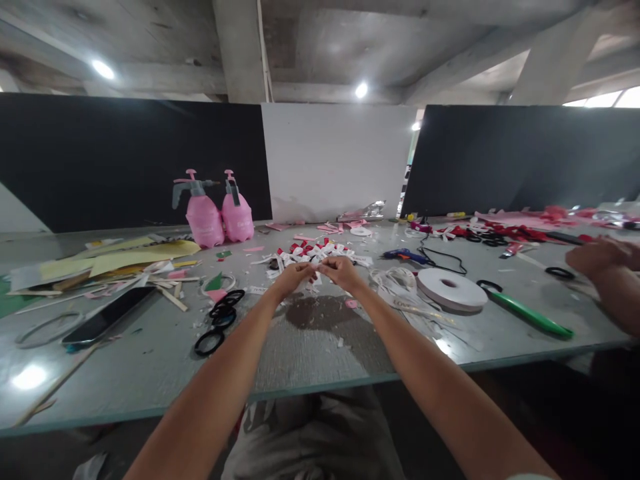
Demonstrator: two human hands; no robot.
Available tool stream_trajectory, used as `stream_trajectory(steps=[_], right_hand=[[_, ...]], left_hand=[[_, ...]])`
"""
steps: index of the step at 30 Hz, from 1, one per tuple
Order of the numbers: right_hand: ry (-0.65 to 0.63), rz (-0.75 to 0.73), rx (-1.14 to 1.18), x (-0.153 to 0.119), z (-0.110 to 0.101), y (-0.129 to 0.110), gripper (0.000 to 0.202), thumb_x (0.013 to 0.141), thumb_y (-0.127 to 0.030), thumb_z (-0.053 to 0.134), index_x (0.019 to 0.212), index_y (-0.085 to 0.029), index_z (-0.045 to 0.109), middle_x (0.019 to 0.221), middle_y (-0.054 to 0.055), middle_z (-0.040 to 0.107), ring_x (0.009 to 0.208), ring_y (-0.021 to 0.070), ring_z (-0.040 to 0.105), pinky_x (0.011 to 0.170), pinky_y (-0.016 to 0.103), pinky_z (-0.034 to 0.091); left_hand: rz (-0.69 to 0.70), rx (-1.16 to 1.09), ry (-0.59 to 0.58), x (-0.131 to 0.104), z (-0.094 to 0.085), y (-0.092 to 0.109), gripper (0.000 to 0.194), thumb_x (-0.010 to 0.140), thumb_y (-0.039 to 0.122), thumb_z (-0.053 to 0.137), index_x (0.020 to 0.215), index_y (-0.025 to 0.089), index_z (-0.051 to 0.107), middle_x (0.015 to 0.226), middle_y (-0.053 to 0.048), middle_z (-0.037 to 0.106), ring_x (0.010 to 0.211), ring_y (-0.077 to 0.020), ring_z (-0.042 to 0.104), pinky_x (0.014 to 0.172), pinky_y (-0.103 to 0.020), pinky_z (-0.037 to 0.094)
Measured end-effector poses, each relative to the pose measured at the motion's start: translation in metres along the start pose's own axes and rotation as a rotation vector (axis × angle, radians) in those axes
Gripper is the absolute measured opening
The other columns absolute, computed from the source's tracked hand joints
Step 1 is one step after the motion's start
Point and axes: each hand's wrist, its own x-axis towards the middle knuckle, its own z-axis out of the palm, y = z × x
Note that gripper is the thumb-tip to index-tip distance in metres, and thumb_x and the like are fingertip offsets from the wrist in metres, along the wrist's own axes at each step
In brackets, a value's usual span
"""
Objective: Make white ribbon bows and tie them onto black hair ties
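My left hand [294, 277] and my right hand [343, 272] meet over the middle of the table, fingertips pinched close together. Between them is a small piece of white ribbon [316, 277], mostly covered by the fingers. Just beyond lies a heap of red and white ribbon bows [327, 251]. Right of my right hand are a tangle of white printed ribbon [397, 283] and a large white ribbon roll [451, 291] lying flat. Black-handled scissors [224, 315] rest on the table nearer my left forearm.
Two pink spray bottles [205, 220] stand at the back left. A phone [111, 317] and yellow paper [120, 259] lie left. On the right are a blue glue gun [404, 255], a green tool [533, 315] and another person's hands [600, 263]. Panels rise behind the table [310, 363].
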Motion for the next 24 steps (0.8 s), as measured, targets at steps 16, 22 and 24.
stream_trajectory(steps=[16, 22, 24], right_hand=[[-0.107, 0.167, 0.169, 0.003, -0.009, 0.000, 0.034, 0.072, -0.049, 0.064, 0.073, -0.015, 0.061, 0.046, -0.008, 0.032, 0.039, 0.0047, 0.023, 0.039, 0.021, 0.016], [-0.152, 0.192, 0.167, 0.003, -0.005, -0.006, 0.040, 0.069, -0.055, 0.066, 0.068, -0.016, 0.057, 0.044, -0.008, 0.034, 0.038, 0.0041, 0.023, 0.039, 0.021, 0.016], [-0.126, 0.172, 0.124, 0.004, -0.004, -0.004, 0.041, 0.068, -0.055, 0.066, 0.066, -0.015, 0.057, 0.045, -0.007, 0.036, 0.040, 0.0042, 0.025, 0.040, 0.021, 0.017]], left_hand=[[-0.065, -0.201, 0.102, -0.004, -0.007, 0.009, 0.039, 0.068, 0.051, 0.071, 0.068, 0.016, 0.052, 0.043, 0.009, 0.033, 0.037, -0.0032, 0.023, 0.041, -0.020, 0.014], [-0.051, -0.110, 0.141, -0.004, -0.009, 0.011, 0.039, 0.069, 0.052, 0.068, 0.074, 0.015, 0.059, 0.041, 0.008, 0.033, 0.038, -0.0041, 0.022, 0.042, -0.022, 0.014], [-0.016, 0.000, 0.168, -0.004, -0.010, 0.012, 0.041, 0.067, 0.053, 0.068, 0.074, 0.013, 0.062, 0.045, 0.006, 0.040, 0.041, -0.0049, 0.028, 0.044, -0.021, 0.019]])
